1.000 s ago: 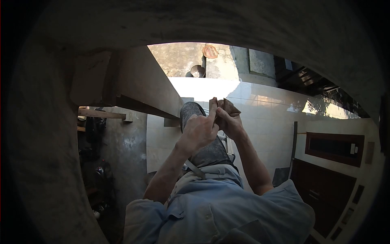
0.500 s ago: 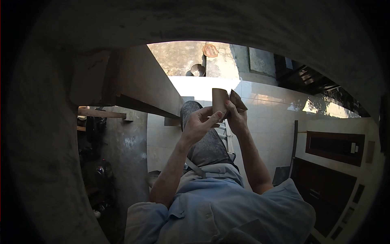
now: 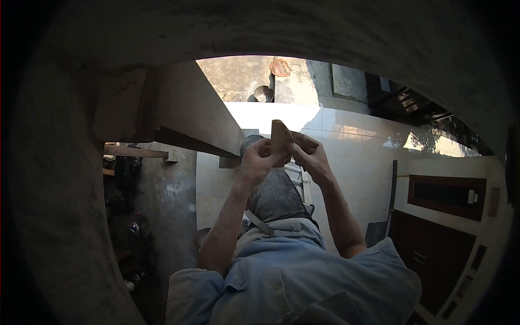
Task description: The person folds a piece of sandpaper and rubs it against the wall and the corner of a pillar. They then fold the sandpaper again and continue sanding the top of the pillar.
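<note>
A small piece of tan-brown sandpaper (image 3: 279, 137), bent over into a folded shape, is held up in front of my raised knee. My left hand (image 3: 258, 160) grips its left lower side between thumb and fingers. On the other side, my right hand (image 3: 312, 157) pinches its right edge, with the fingers bent close around it. Both hands are almost together, and part of the sheet is hidden behind the fingers.
Below the hands is a ladder (image 3: 295, 176), partly covered by my dusty grey trouser leg (image 3: 273, 195). A thick concrete beam (image 3: 200, 103) juts in at left. Pale floor tiles (image 3: 346, 179) lie far below, with a bucket (image 3: 264, 93) and brown doors (image 3: 433, 249) beyond.
The sandpaper has gone from a wider, partly opened sheet to a narrower folded shape and moved slightly left. My right hand has turned and come nearer to my left.
</note>
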`<state>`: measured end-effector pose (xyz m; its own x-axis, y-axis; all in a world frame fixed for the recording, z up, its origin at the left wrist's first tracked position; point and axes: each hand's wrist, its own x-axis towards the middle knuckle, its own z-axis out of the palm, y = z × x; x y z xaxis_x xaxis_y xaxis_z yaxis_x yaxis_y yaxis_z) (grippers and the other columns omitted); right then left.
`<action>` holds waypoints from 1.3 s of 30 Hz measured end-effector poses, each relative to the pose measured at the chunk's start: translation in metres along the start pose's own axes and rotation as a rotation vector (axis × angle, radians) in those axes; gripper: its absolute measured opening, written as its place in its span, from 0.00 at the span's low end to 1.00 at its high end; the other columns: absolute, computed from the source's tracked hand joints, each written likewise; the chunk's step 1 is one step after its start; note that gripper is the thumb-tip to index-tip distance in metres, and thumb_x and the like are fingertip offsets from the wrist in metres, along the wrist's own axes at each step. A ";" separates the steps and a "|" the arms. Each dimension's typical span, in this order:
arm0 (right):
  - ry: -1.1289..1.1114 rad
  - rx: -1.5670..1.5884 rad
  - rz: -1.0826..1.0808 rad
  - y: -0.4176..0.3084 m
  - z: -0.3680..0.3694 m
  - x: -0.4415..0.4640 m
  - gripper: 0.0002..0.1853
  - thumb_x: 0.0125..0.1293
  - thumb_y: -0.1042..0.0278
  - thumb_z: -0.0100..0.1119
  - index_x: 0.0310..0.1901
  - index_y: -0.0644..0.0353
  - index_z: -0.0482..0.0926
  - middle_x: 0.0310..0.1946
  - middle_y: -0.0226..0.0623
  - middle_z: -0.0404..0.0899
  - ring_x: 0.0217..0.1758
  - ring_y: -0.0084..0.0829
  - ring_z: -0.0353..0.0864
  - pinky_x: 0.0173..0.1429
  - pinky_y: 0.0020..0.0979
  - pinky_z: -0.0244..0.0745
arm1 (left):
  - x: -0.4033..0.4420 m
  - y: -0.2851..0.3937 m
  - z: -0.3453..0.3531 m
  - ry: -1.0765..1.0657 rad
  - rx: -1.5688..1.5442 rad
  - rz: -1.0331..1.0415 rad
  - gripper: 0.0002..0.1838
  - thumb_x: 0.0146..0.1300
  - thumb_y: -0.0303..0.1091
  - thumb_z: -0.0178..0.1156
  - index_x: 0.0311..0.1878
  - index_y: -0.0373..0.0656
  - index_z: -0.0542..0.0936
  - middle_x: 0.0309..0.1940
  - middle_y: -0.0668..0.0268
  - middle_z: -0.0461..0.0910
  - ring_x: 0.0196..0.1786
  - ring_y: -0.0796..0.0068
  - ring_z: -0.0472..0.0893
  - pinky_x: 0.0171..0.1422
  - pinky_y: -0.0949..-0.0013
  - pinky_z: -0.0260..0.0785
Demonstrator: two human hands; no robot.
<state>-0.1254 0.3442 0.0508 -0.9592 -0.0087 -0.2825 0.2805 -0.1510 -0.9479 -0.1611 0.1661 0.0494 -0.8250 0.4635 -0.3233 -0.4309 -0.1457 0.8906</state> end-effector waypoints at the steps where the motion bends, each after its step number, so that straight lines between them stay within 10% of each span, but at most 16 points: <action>1: -0.005 0.037 0.037 -0.001 0.000 0.000 0.25 0.65 0.58 0.66 0.57 0.67 0.78 0.42 0.36 0.83 0.43 0.21 0.79 0.47 0.25 0.75 | 0.000 -0.001 0.000 0.006 0.019 0.013 0.21 0.62 0.34 0.69 0.53 0.32 0.77 0.39 0.59 0.85 0.41 0.74 0.86 0.44 0.73 0.81; 31: 0.299 0.239 -0.064 0.014 0.018 0.003 0.22 0.67 0.51 0.64 0.50 0.64 0.81 0.26 0.26 0.77 0.20 0.11 0.66 0.18 0.16 0.57 | -0.012 0.004 0.006 0.039 0.170 0.114 0.22 0.63 0.41 0.69 0.52 0.32 0.80 0.38 0.62 0.85 0.43 0.80 0.82 0.47 0.76 0.73; 39: -0.012 -0.110 0.043 0.000 -0.020 0.007 0.33 0.61 0.47 0.69 0.59 0.65 0.75 0.40 0.39 0.83 0.42 0.28 0.81 0.49 0.29 0.75 | -0.011 0.014 -0.011 -0.026 0.158 -0.014 0.18 0.64 0.34 0.67 0.51 0.31 0.80 0.38 0.62 0.85 0.42 0.79 0.84 0.50 0.76 0.75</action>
<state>-0.1310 0.3641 0.0458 -0.9464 -0.0248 -0.3221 0.3229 -0.0412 -0.9455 -0.1623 0.1495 0.0620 -0.8088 0.4872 -0.3293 -0.3777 -0.0011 0.9259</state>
